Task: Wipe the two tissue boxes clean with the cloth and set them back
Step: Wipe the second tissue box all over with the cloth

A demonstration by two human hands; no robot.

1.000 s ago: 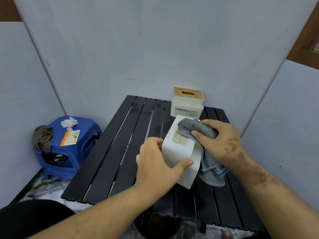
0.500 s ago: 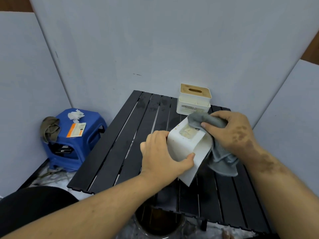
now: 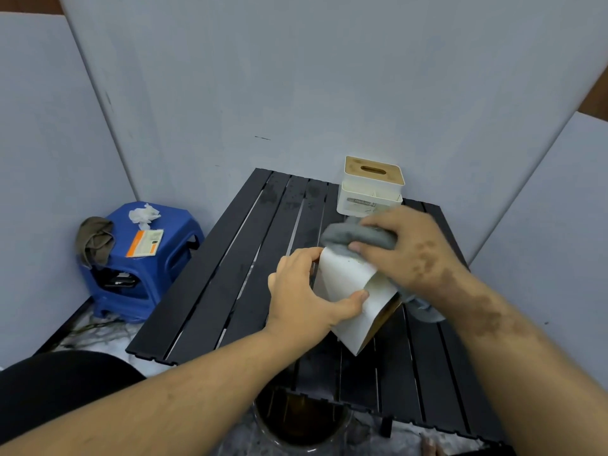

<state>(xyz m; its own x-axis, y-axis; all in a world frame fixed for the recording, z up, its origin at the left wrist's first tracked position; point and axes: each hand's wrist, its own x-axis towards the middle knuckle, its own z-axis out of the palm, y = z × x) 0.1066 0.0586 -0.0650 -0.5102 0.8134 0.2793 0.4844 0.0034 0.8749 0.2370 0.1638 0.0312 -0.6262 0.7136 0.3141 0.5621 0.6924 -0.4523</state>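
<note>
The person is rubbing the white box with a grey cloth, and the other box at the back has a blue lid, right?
Not quite. In the head view the other box at the back has a wooden-looking tan lid, not blue. The right hand does rub the white box with the grey cloth.

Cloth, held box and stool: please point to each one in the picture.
cloth (image 3: 358, 237), head view, on its grey bunched top.
held box (image 3: 342, 278), head view, on its white side.
stool (image 3: 171, 232), head view, on its blue seat.
</note>
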